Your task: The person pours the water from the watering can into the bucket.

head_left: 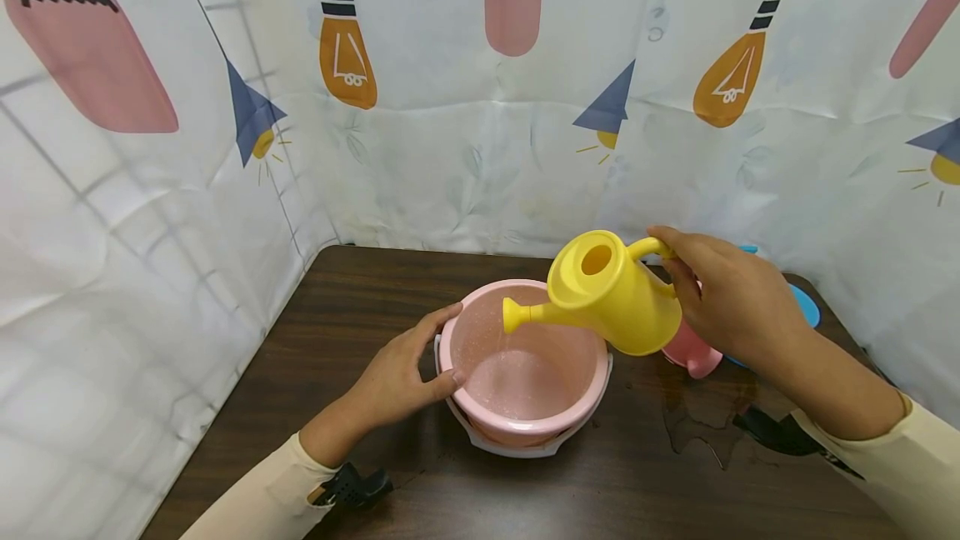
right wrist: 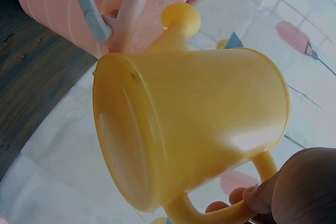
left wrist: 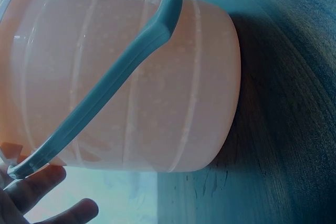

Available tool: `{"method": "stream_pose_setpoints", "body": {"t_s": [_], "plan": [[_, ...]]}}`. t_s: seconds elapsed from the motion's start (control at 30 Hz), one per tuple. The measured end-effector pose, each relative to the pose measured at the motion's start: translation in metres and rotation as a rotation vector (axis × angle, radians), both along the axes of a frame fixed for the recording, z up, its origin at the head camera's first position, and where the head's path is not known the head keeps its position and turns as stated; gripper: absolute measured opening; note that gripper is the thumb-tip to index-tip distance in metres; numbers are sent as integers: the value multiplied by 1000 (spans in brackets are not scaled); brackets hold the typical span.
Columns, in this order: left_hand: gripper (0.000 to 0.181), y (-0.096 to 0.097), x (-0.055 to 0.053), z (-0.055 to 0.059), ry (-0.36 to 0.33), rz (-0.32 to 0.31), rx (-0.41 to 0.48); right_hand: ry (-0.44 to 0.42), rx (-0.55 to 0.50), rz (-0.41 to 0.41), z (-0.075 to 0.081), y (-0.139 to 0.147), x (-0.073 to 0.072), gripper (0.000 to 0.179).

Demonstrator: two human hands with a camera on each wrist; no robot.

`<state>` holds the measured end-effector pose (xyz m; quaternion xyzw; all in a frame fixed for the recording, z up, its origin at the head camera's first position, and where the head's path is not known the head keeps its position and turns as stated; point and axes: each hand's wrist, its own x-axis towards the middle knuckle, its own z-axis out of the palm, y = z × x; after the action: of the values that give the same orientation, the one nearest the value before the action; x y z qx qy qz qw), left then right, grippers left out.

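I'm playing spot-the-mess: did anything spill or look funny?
Yes, something looks spilled: a shiny wet patch on the dark table, right of the pink bucket. It's odd because the yellow watering can is sprinkling inside the bucket, but that patch is outside.

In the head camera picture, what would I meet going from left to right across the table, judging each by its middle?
Left grip → bucket → watering can → right grip.
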<state>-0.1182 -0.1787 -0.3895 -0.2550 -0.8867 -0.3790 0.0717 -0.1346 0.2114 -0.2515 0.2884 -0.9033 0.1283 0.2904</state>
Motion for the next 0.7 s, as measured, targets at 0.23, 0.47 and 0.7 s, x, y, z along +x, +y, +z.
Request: {"method": "stream_pose_setpoints", "body": {"t_s": [0.23, 0.47, 0.7], "plan": [[82, 0, 0, 0, 10, -1, -8, -3, -2, -3, 0, 0, 0, 47], [82, 0, -1, -1, 9, -6, 1, 7, 0, 0, 0, 0, -1, 47], [83, 0, 1, 1, 13, -2, -13, 10, 2, 1, 0, 0, -1, 46]]}}
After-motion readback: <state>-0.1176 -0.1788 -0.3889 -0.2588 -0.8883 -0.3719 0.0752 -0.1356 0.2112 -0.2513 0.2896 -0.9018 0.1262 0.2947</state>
